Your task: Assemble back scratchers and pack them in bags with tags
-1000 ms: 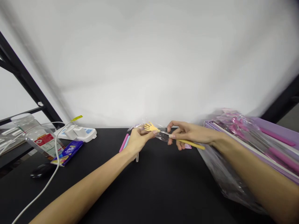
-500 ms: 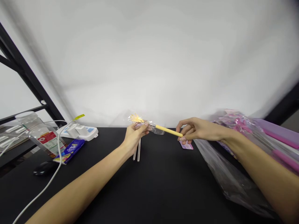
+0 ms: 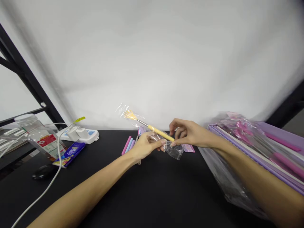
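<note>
A yellow back scratcher point(image 3: 160, 132) with a hand-shaped head and a metal shaft lies slantwise in the air, inside a clear plastic sleeve point(image 3: 176, 152). My left hand point(image 3: 147, 145) is closed on the sleeve just below the handle. At the handle's lower end, my right hand point(image 3: 190, 133) pinches with thumb and fingertips; whether it grips the handle or only the plastic is hard to make out. Behind my left hand, pink, blue and purple handles point(image 3: 129, 144) rest on the black table, with a purple scratcher head point(image 3: 142, 129) beside them.
Bagged pink scratchers point(image 3: 242, 129) lie on a purple box point(image 3: 277, 134) at right, with loose plastic point(image 3: 220, 171) alongside. A pink card point(image 3: 189, 148) sits behind my right hand. At left are a jar point(image 3: 45, 136), power strip point(image 3: 91, 136), blue packet point(image 3: 72, 152), mouse point(image 3: 45, 171) and white cable point(image 3: 51, 183).
My left hand has shifted from near the scratcher's head down to the handle's end. My right hand has moved slightly left. The coloured handles behind my left hand now show.
</note>
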Available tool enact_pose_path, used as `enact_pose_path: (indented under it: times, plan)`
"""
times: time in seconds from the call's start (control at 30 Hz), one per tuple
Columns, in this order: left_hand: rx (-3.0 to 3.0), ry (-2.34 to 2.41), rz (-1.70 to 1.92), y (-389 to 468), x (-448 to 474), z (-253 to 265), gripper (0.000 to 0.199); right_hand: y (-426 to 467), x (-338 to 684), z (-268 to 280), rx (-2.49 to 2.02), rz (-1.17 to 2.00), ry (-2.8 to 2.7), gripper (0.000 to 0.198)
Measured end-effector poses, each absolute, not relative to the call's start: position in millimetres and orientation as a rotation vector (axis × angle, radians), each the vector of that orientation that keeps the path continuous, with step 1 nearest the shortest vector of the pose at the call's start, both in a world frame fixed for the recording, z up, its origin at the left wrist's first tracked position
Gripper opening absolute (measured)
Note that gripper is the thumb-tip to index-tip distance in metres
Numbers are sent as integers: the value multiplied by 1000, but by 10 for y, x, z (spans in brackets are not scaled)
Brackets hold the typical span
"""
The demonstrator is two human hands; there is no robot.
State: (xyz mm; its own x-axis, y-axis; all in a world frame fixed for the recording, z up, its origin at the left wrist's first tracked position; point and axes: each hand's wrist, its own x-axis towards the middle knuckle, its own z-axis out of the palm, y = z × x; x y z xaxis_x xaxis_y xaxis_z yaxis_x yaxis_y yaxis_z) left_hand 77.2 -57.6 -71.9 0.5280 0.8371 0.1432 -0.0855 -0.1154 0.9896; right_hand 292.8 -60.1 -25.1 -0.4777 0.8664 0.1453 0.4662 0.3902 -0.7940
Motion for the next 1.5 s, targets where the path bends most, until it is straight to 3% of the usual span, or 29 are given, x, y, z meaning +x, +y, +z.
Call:
enact_pose_path:
  times: [0.1,0.27,0.37,0.57,0.73,0.87,1.03,1.27,1.4,1.5]
  plan:
    - [1476,678,918,-538,692,-685,67,-623,2922,-230,-1087,1182,-2110,46]
    - [1359,566,915,-481,569,-644,60,-643,3083,-174,-864,1472,-2119,36]
    - [1275,526,910,-480,562,-640,60,-621,3130,-181,-861,1437,-2121,38]
    - [1422,612,837,-531,654,-691,64,-578,3000,-232,-968,1016,-2107,29]
    - [1521,623,816,-527,637,-673,64,-600,2955,-250,-1101,1255,-2001,36]
    - [1627,596,744,-545,622,-625,58,-598,2974,-242,-1175,1224,-1997,44]
    - [1575,683,747,-553,654,-565,52,-579,3035,-228,-1201,1278,-2209,38]
    - [1216,894,1286,-293,488,-519,46,-496,3207,-383,-1386,1399,-2276,39]
    - [1369,1013,1480,-279,464,-608,64,-532,3188,-403,-1424,1534,-2249,40]
    - [1560,1013,1557,-335,495,-670,56,-600,3137,-343,-1396,1699,-2329,39]
